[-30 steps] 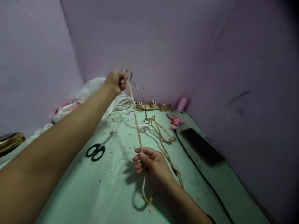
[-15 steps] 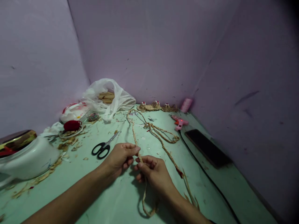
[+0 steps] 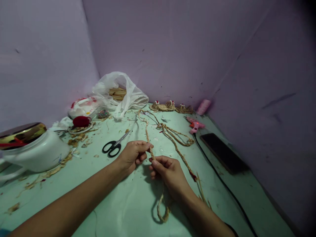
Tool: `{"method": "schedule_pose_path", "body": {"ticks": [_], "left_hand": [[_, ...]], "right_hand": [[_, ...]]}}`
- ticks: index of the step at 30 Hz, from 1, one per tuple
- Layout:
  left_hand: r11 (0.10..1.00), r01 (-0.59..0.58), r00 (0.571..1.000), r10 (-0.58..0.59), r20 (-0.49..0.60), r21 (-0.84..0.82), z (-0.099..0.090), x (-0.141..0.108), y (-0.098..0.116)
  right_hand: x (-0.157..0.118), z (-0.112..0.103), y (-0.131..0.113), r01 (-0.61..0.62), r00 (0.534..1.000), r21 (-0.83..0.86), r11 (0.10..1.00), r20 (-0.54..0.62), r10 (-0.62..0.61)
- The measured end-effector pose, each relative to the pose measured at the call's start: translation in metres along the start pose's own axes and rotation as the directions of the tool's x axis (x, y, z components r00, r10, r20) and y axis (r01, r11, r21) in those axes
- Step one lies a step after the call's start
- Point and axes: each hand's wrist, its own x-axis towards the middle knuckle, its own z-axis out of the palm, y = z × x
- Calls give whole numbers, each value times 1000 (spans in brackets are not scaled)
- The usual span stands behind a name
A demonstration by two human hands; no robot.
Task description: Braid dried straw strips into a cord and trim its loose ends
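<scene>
One braided cord: straw-coloured, over the middle of the green surface; it runs toward the far edge, bends, and comes back to a looped bundle.
Left hand: thumb and forefinger pinch the cord, the other fingers curled in.
Right hand: thumb and fingers pinch the same cord just nearer the near edge, close beside the left.
Near length of cord: curves below the right hand toward the near edge; whether it rests there cannot be told.
Bundle's strand: stretches toward the near right corner, dark red at its tip, with loose fibres beside it.
Scissors: left of the left hand, black handles, blades toward the far edge.
Right edge: a dark phone along it, then a pink glue gun with a lit red spot and a black cable.
Far edge: woven pieces topped with red-and-white trim; a pink spool at the far right corner.
Far left corner: a white plastic bag holding tan strips.
Left edge: a white pot, a red pouch, dry scraps.
</scene>
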Motion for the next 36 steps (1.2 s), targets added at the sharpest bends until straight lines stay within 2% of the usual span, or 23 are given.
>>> {"method": "schedule_pose_path", "body": {"ticks": [5, 10, 14, 16, 20, 26, 29, 31, 33, 34, 35, 36], "left_hand": [[997, -67, 995, 69, -76, 32, 0, 9, 6], [997, -59, 996, 62, -65, 46, 0, 14, 6], [1000, -17, 981, 14, -195, -16, 4, 15, 4], [999, -12, 974, 4, -225, -32, 7, 15, 3], [999, -38, 984, 31, -174, -38, 8, 14, 2], [991, -123, 988, 127, -87, 50, 8, 10, -10], [986, -133, 989, 139, -49, 103, 12, 9, -10], [970, -104, 994, 110, -16, 222, 10, 8, -3], [869, -132, 987, 161, -21, 477, 0, 4, 11], [752, -168, 970, 240, -27, 638, -9, 1, 19], [566, -192, 924, 380, -47, 802, -19, -1, 28], [379, -130, 870, 486, -77, 916, -31, -4, 36]], "right_hand": [[1, -2, 3, 2, 1000, -1, 1000, 0, -2], [-1, -3, 2, 51, 998, -14, 999, 36, -51], [-5, -1, -1, 72, 996, -31, 997, 60, -70], [-8, -1, -2, 93, 994, -40, 995, 58, -91], [-9, -2, -5, 60, 996, -30, 998, 72, -57], [-5, -3, -15, 25, 987, 106, 994, 153, -42], [-1, -4, -12, 39, 996, 97, 995, 81, -47], [2, -5, -8, 29, 999, 94, 995, 24, -32], [5, -6, -6, 9, 1000, 106, 994, -20, -7], [5, -7, -5, 3, 999, 118, 993, -40, 2], [6, -8, -5, 1, 999, 132, 991, -54, 6], [6, -9, -6, 3, 998, 145, 989, -57, 5]]}}
